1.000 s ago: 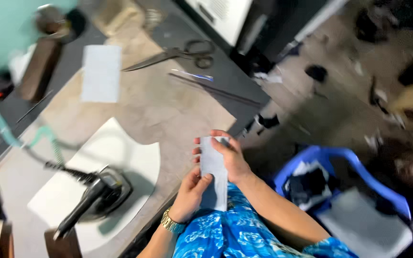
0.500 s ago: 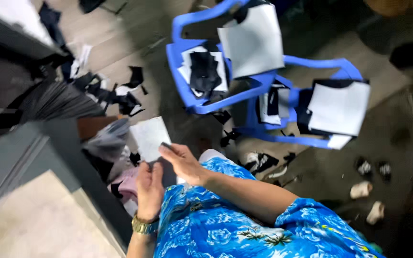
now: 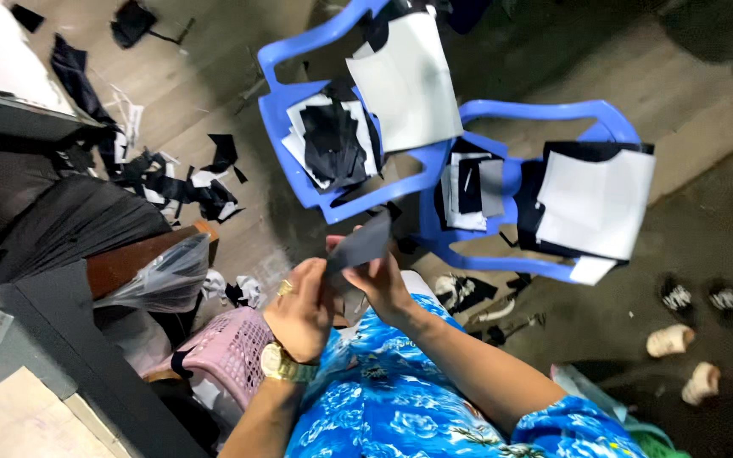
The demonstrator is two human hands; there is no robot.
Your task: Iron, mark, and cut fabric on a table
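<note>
Head view looks down on both hands meeting just above the lap, with a small dark grey piece of cut fabric [image 3: 360,248] held between them. The left hand [image 3: 303,309], with a gold ring and a gold wristwatch [image 3: 282,365], has its grip closed on the lower edge of the piece, fingers curled round it. The right hand [image 3: 381,284] pinches the same piece from the other side, thumb on top, so both grips are clenched on it.

The piece looks thin and light, and it stands up from the fingers with only a slight bend, so I judge it to be stiffened cloth or interlining rather than limp fabric. It should not slip much, as the surface looks matte. Holding it by an edge or corner, as now, seems enough; a hard squeeze in the middle could crease it.

Beyond the hands stand two blue plastic chairs [image 3: 502,182] loaded with white and black cut panels. A pink basket [image 3: 231,352] sits just beside the left wrist. Dark scraps [image 3: 180,182] litter the floor, and the grey table [image 3: 53,339] edge runs along the lower left.
</note>
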